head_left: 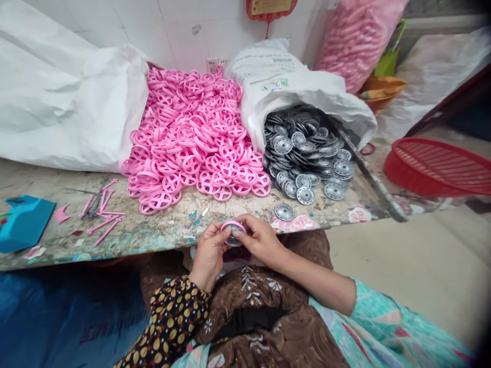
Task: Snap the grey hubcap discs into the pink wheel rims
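Stained workbench [149, 231], left hand [209, 251], right hand [263, 242], both holding pink-rimmed disc [232, 238]

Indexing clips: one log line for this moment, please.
left hand: holds pink-rimmed disc; right hand: holds same; bench: pink wheels, grey discs

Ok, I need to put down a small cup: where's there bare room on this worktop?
The front strip of the worktop, between the pink sticks and the scraps near the left hand, looks mostly bare. The back is crowded: heaped pink wheels, grey discs and white sacks.
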Demonstrator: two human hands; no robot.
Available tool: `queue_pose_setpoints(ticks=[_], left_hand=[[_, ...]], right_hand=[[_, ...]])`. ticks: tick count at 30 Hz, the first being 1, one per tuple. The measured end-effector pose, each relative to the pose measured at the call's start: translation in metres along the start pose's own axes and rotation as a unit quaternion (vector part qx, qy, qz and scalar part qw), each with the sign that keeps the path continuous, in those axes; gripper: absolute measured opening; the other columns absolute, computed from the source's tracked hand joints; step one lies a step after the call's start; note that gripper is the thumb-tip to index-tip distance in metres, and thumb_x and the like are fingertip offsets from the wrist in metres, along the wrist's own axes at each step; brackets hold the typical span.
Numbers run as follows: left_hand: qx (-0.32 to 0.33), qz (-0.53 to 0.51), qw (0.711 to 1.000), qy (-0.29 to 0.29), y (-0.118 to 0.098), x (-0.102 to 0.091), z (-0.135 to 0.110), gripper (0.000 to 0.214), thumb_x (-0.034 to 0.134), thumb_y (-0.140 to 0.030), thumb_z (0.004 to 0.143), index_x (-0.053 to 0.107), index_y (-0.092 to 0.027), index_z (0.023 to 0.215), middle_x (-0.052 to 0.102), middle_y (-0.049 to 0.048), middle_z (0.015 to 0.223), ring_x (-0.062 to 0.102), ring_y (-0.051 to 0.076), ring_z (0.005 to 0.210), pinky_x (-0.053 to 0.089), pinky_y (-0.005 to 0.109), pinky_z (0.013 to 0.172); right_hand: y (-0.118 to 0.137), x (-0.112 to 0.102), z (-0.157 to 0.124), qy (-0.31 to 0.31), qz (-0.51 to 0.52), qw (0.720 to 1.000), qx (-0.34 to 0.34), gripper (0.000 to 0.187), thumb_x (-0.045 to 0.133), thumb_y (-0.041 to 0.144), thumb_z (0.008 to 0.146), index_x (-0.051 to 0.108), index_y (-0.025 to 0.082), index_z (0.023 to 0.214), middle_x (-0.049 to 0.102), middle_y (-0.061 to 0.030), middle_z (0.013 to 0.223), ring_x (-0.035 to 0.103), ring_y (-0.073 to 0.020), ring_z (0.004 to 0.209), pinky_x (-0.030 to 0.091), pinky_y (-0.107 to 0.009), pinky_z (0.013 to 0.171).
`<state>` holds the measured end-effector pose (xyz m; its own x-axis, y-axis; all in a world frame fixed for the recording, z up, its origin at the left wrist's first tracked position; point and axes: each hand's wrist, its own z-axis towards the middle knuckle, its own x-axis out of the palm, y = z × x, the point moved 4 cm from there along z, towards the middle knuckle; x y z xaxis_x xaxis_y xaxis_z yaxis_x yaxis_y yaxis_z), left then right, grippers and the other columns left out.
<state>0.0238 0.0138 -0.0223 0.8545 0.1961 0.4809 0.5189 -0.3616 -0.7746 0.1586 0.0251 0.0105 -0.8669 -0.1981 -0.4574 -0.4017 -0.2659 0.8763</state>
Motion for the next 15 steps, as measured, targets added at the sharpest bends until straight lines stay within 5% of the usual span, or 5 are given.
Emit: queue_pose_setpoints(ticks=[4,7,11,15], left_hand=[[0.024,0.127,0.991,0.019,-0.009,-0.006,-0.001,0.030,0.080,-0.024,0.057,0.065,-0.014,0.081,0.068,0.0006,0.071,0.060,0.011,0.064,0.046,0.021,0.061],[-0.007,0.167,0.984,0.066,-0.008,-0.006,-0.002,0.032,0.079,-0.024,0.059,0.066,-0.014,0.087,0.069,0.0021,0.074,0.061,0.012,0.065,0.046,0.022,0.062],[-0.025,0.096,0.993,0.058,-0.003,-0.004,-0.001,0.027,0.076,-0.025,0.063,0.063,-0.014,0.084,0.068,0.0011,0.076,0.060,0.011,0.064,0.046,0.022,0.061],[-0.010,-0.027,0.999,0.045,0.000,0.002,-0.002,0.026,0.074,-0.024,0.067,0.058,-0.018,0.087,0.066,0.0003,0.086,0.061,0.012,0.078,0.047,0.025,0.073]], right_hand=[[-0.014,0.008,-0.010,0.036,0.025,0.999,0.021,0.019,0.058,0.028,0.082,0.057,0.020,0.099,0.063,-0.0011,0.084,0.056,-0.0152,0.075,0.042,-0.028,0.069],[-0.029,0.016,-0.017,0.065,0.153,0.982,0.092,0.022,0.060,0.031,0.080,0.054,0.021,0.097,0.060,0.0008,0.079,0.055,-0.0137,0.069,0.044,-0.026,0.062],[-0.035,0.021,-0.019,0.051,0.288,0.942,0.162,0.033,0.063,0.038,0.077,0.049,0.022,0.103,0.058,0.0023,0.077,0.054,-0.0116,0.062,0.045,-0.024,0.054],[-0.024,0.011,-0.014,0.027,0.237,0.967,0.093,0.028,0.065,0.032,0.076,0.055,0.019,0.099,0.062,-0.0017,0.089,0.058,-0.0150,0.081,0.048,-0.030,0.075]])
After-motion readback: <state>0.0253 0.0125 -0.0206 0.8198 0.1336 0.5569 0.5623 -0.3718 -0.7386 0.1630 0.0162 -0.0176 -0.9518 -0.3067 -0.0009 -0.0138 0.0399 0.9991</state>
